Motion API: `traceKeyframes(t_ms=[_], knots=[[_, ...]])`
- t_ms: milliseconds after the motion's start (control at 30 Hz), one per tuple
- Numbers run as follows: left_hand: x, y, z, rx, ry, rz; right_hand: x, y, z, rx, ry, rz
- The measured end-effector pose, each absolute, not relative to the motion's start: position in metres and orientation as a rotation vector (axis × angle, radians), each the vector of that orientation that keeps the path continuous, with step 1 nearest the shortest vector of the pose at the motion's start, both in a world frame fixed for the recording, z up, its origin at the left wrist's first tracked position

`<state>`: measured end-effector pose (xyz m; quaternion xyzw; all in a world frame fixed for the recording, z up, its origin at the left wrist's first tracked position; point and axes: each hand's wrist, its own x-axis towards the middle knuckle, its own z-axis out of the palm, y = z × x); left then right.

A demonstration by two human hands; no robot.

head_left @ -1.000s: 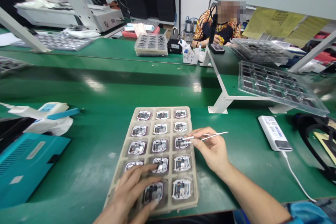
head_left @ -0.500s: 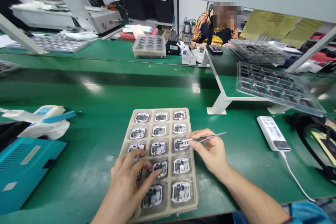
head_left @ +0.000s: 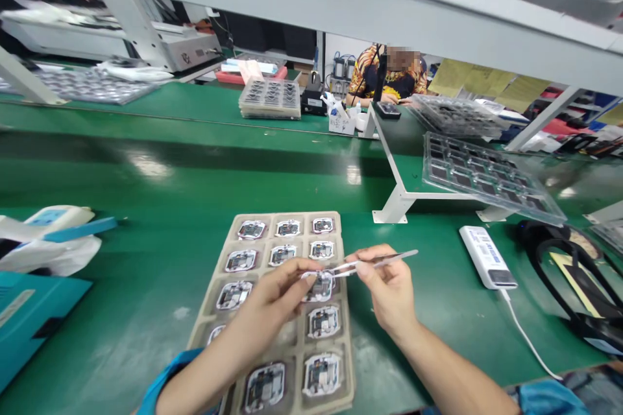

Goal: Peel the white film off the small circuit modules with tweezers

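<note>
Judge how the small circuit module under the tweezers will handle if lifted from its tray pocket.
The circuit module looks light and probably fragile, with small exposed parts. Its flat shape probably won't roll, but its shiny edges may slip from the tweezers.

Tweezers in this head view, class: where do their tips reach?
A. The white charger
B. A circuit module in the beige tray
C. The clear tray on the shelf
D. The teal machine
B: the tweezers, pinched in the right hand, reach a circuit module in the beige tray.

Head-worn view, looking forward and down, close above the left hand (head_left: 263,305) and right hand (head_left: 389,292)
</note>
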<state>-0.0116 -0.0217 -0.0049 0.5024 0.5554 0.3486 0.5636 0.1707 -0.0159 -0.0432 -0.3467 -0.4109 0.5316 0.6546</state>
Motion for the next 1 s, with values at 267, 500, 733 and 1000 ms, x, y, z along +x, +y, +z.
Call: traceKeyframes(t_ms=[267,500,733,1000], knots=[[0.005,-0.033,-0.011,0.854,1.214,0.916,0.169,-0.018,-0.042,-0.778,-1.077,1.158],[0.008,-0.036,-0.015,0.836,1.185,0.959,0.169,-0.018,-0.047,-0.878,-1.099,1.176],[0.004,-0.031,-0.025,0.778,1.143,0.921,0.169,-0.017,-0.044,-0.839,-1.176,1.166],[-0.003,-0.03,-0.019,0.838,1.271,0.832,0.174,-0.016,-0.033,-0.635,-1.576,0.723]])
